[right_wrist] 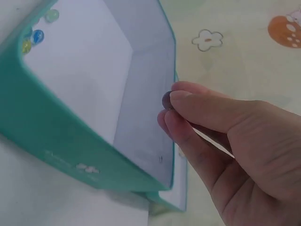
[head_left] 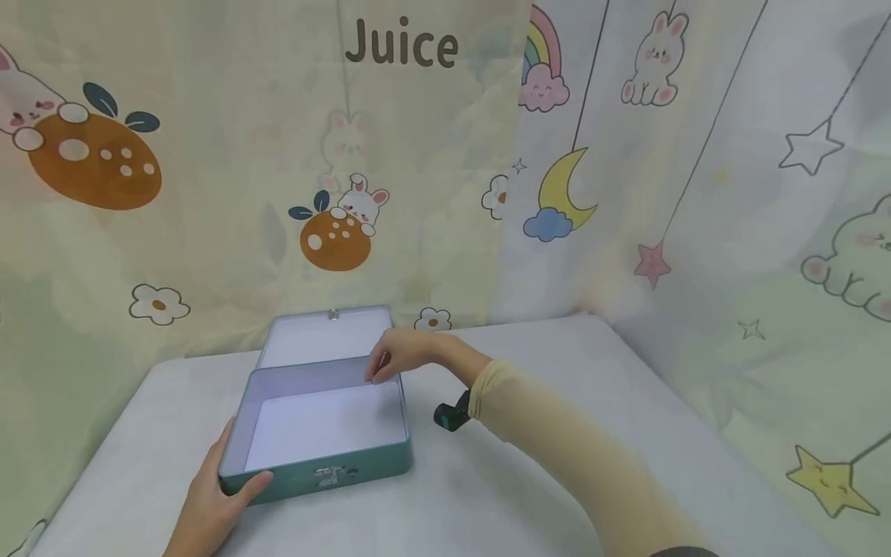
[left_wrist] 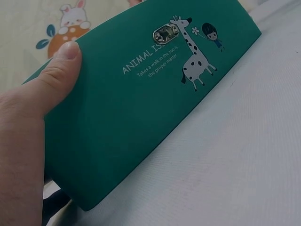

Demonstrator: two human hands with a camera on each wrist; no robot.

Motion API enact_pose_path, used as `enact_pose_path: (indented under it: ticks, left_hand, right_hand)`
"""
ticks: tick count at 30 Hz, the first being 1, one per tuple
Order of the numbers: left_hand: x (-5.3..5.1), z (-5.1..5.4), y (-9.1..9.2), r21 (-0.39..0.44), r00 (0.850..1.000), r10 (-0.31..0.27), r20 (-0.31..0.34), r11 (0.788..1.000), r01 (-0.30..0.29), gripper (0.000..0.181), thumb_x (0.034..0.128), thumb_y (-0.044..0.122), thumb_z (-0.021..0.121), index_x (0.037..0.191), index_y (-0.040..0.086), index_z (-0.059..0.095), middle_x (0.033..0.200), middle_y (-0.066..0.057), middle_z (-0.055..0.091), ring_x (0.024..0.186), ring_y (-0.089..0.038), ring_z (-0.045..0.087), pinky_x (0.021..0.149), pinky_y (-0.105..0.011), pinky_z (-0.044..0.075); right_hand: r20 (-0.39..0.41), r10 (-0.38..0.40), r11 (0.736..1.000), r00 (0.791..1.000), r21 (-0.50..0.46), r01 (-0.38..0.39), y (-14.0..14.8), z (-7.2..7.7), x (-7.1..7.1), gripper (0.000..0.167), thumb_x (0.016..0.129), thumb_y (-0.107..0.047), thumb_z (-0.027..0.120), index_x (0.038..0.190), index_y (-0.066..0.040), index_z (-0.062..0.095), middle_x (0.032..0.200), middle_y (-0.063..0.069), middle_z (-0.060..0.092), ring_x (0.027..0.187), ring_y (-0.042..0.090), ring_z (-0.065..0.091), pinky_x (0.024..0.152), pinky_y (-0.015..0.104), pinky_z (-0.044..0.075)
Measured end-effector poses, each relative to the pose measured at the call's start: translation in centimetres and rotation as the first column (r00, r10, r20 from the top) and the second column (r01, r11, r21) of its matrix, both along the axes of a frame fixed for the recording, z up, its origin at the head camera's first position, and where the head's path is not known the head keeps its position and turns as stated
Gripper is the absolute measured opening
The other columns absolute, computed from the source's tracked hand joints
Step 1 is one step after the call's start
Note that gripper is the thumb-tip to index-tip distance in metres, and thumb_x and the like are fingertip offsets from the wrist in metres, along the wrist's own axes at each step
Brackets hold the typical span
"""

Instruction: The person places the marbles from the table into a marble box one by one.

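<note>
A green tin box (head_left: pixel 376 462) with a white inside stands on the table, its hinged lid (head_left: pixel 313 340) laid back behind it. My left hand (head_left: pixel 216 491) grips the box's front left corner, the thumb (left_wrist: pixel 61 70) on the front wall beside a printed giraffe (left_wrist: pixel 195 63). Above the back right part of the box, my right hand (head_left: pixel 400 352) pinches a small dark marble (right_wrist: pixel 166 100) between thumb and fingertips. Green (right_wrist: pixel 52 15), blue (right_wrist: pixel 37 36) and yellow (right_wrist: pixel 26 46) marbles lie in a corner of the box; the front wall hides them in the head view.
A white cloth covers the table (head_left: pixel 529 464). Behind and to the right hang printed curtains (head_left: pixel 230 155) with bunnies, stars and flowers. A black device (head_left: pixel 452 415) is worn at my right wrist.
</note>
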State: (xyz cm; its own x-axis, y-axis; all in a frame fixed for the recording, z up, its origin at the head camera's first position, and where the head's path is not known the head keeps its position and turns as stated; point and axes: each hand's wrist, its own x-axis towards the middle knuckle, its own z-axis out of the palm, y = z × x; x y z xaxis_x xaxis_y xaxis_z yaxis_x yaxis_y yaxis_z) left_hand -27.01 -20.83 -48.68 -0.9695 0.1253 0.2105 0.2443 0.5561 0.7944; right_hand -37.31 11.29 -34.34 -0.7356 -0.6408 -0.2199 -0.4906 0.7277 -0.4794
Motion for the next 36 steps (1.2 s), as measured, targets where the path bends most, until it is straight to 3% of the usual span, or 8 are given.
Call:
enact_pose_path:
  ticks: [9, 15, 22, 30, 36]
  left_hand:
    - [0.3, 0.5, -0.3, -0.039, 1.000, 0.011, 0.028, 0.999, -0.009, 0.100, 0.0859, 0.035, 0.068, 0.154, 0.013, -0.002, 0.152, -0.033, 0.017, 0.135, -0.055, 0.021, 0.100, -0.072, 0.023]
    - [0.3, 0.4, 0.4, -0.032, 0.999, -0.006, 0.053, 0.999, 0.008, 0.102, 0.0853, 0.035, 0.069, 0.154, 0.013, -0.002, 0.153, -0.031, 0.017, 0.135, -0.054, 0.022, 0.100, -0.071, 0.025]
    - [0.2, 0.6, 0.4, -0.020, 0.999, 0.010, 0.051, 1.000, -0.009, 0.101, 0.0851, 0.035, 0.069, 0.154, 0.015, -0.002, 0.153, -0.031, 0.018, 0.136, -0.053, 0.021, 0.102, -0.071, 0.023]
    - [0.0, 0.7, 0.2, -0.023, 0.999, 0.023, 0.028, 0.999, -0.022, 0.101, 0.0851, 0.034, 0.069, 0.154, 0.014, -0.002, 0.152, -0.031, 0.017, 0.136, -0.054, 0.021, 0.102, -0.072, 0.023]
    - [0.3, 0.6, 0.3, -0.011, 0.999, 0.025, 0.033, 1.000, -0.024, 0.103, 0.0838, 0.033, 0.071, 0.154, 0.012, -0.001, 0.151, -0.033, 0.019, 0.135, -0.054, 0.022, 0.102, -0.072, 0.022]
  right_hand:
    - [0.009, 0.045, 0.999, 0.999, 0.020, -0.045, -4.0, -3.1, -2.4, 0.013, 0.088, -0.016, 0.068, 0.098, -0.014, 0.076, 0.092, -0.011, 0.071, 0.086, -0.001, 0.062, 0.076, 0.013, 0.050]
    - [0.037, 0.021, 0.992, 0.999, 0.126, -0.026, -4.7, -4.9, -3.2, 0.010, 0.085, -0.017, 0.071, 0.094, -0.017, 0.077, 0.087, -0.013, 0.070, 0.083, 0.001, 0.059, 0.075, 0.015, 0.047]
    - [0.016, 0.022, 0.986, 1.000, 0.162, -0.024, -5.3, -5.8, -3.6, 0.008, 0.084, -0.016, 0.073, 0.088, -0.022, 0.077, 0.085, -0.015, 0.068, 0.083, 0.000, 0.060, 0.075, 0.015, 0.047]
    - [0.070, 0.125, 0.964, 0.990, 0.227, -0.138, -6.1, -6.7, -3.9, 0.010, 0.083, -0.016, 0.073, 0.087, -0.025, 0.075, 0.086, -0.016, 0.068, 0.085, -0.001, 0.060, 0.079, 0.013, 0.046]
    - [0.058, 0.129, 0.958, 0.990, 0.251, -0.140, -6.5, -7.1, -3.6, 0.011, 0.081, -0.015, 0.074, 0.085, -0.026, 0.075, 0.085, -0.016, 0.067, 0.084, -0.001, 0.059, 0.077, 0.013, 0.045]
